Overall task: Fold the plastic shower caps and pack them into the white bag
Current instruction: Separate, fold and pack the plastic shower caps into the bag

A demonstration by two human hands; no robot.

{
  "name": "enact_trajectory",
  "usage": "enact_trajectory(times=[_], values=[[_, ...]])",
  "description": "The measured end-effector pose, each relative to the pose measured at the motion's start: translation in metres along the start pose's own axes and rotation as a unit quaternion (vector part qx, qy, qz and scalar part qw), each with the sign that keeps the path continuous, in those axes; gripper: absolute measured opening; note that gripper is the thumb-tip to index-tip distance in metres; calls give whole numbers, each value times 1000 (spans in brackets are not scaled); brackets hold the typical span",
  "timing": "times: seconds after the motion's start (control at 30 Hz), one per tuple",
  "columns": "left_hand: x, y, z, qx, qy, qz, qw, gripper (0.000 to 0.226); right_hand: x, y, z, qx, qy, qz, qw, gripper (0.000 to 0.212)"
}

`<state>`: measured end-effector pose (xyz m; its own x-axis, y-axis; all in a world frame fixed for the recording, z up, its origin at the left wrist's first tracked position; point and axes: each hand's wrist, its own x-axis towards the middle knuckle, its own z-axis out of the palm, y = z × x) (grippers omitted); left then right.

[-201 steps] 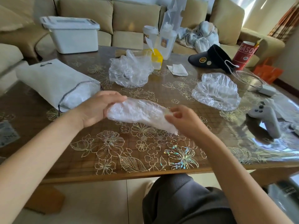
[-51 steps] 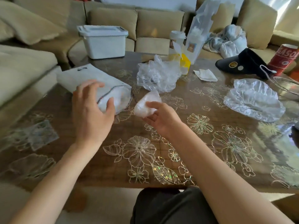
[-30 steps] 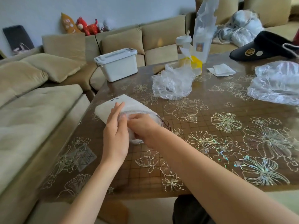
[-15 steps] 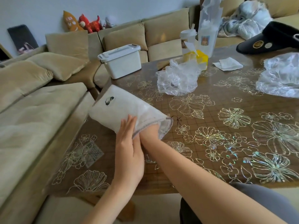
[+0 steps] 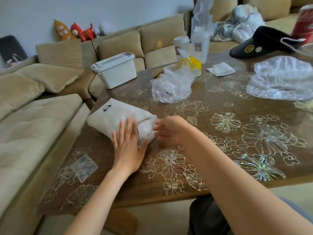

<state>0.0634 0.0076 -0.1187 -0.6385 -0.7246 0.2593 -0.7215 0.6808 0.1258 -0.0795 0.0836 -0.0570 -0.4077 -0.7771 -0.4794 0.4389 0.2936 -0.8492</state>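
The white bag (image 5: 111,118) lies on its side near the table's left edge, stuffed full, its mouth toward the right. My left hand (image 5: 127,144) presses flat on the bag near its mouth, fingers straight. My right hand (image 5: 169,128) is just outside the mouth with loose, empty fingers. The folded cap shows as white plastic (image 5: 146,131) inside the opening. A crumpled clear shower cap (image 5: 171,86) lies behind the bag. Another shower cap (image 5: 281,78), spread out, lies at the far right.
A white lidded box (image 5: 115,70) sits at the table's back left corner. A yellow packet and tall white bottles (image 5: 197,48), a tissue (image 5: 221,68) and a black visor (image 5: 264,43) are at the back. A beige sofa (image 5: 33,116) runs along the left.
My right hand has come out of the bag's mouth, leaving the folded cap inside. The bag has dropped back flat on the table, and my left hand now presses on it.
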Motion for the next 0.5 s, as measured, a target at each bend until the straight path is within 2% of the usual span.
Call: enact_trajectory(times=[0.07,0.13,0.17,0.23,0.27,0.33,0.4,0.43,0.5], values=[[18,-1,3,10,-17,-23,1000,76,0,-5,-24,60,83,-33,994,18],[35,-4,6,4,-24,-36,999,72,3,-9,-54,110,185,-111,970,19],[42,-3,7,-3,-26,-49,998,70,3,-12,-72,96,245,-148,953,20],[52,5,3,-10,12,-105,994,65,6,-12,-105,-21,349,-190,917,21],[55,18,0,-41,62,-140,987,63,5,-12,-120,-104,393,-205,890,22],[64,62,-3,-160,172,-160,959,54,4,-10,-160,-313,450,-223,806,30],[73,114,3,-232,211,-76,947,40,0,-6,-196,-487,460,-200,715,37],[78,140,11,-249,202,-14,947,35,-2,-3,-214,-531,454,-178,693,40],[85,181,32,-288,159,69,942,28,-6,-2,-239,-555,437,-133,695,44]])
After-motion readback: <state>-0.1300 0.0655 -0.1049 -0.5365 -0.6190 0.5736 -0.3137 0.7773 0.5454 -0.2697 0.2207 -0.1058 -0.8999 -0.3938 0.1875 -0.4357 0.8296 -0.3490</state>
